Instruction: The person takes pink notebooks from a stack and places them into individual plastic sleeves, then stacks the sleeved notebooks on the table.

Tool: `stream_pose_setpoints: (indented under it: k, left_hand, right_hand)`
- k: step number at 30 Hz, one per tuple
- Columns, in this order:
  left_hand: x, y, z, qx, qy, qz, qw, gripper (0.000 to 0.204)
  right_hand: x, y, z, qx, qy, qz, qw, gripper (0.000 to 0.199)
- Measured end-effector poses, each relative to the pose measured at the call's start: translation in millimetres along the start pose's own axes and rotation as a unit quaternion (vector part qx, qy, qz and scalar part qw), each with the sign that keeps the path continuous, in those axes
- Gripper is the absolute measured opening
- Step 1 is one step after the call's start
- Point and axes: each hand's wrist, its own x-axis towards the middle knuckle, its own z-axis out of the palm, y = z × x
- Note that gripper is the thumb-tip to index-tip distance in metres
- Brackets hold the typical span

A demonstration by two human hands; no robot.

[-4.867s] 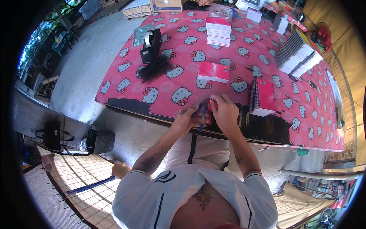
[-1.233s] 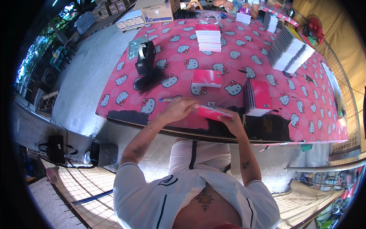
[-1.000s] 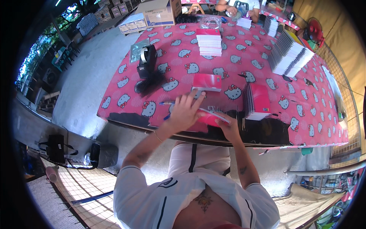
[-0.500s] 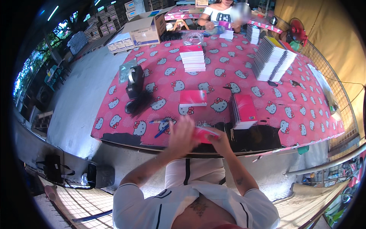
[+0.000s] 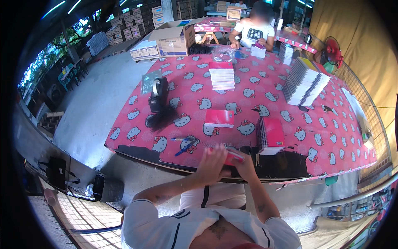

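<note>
At the table's near edge I hold a small pink-red notebook (image 5: 235, 156) between both hands. My right hand (image 5: 245, 167) grips its right end. My left hand (image 5: 212, 165) is closed over its left end, the fingers covering much of the cover. Just beyond lies a small pink notebook or short pile (image 5: 219, 118). To the right stands a stack of spiral-bound pink notebooks (image 5: 272, 135). A blue pen (image 5: 185, 148) and another pen (image 5: 181, 138) lie left of my hands.
A black tape dispenser (image 5: 158, 94) sits at the left beside black bristle-like strands (image 5: 163, 119). Farther off are a pink notebook stack (image 5: 222, 76), tall spiral notebook stacks (image 5: 302, 81) and an open cardboard box (image 5: 174, 41). Another person (image 5: 253, 33) works across the patterned table (image 5: 190, 103).
The view has tilted upward, so the table things appear lower. My left hand, blurred and with fingers raised before, now rests against the notebook's left end. The notebook is turned more on edge.
</note>
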Motion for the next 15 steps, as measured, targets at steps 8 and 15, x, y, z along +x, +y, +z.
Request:
stream_pose_setpoints:
  k: [8, 15]
  left_hand:
    - [-14.5, 7.6, 29.8, -0.075, 0.012, -0.018, 0.997, 0.079]
    - [58.1, -25.2, -34.3, -0.054, -0.23, -0.003, 0.972, 0.078]
  right_hand:
    - [13.6, 12.5, -1.3, 0.022, 0.051, -0.053, 0.997, 0.036]
    - [13.4, 36.2, -7.5, -0.042, -0.021, 0.0, 0.999, 0.031]
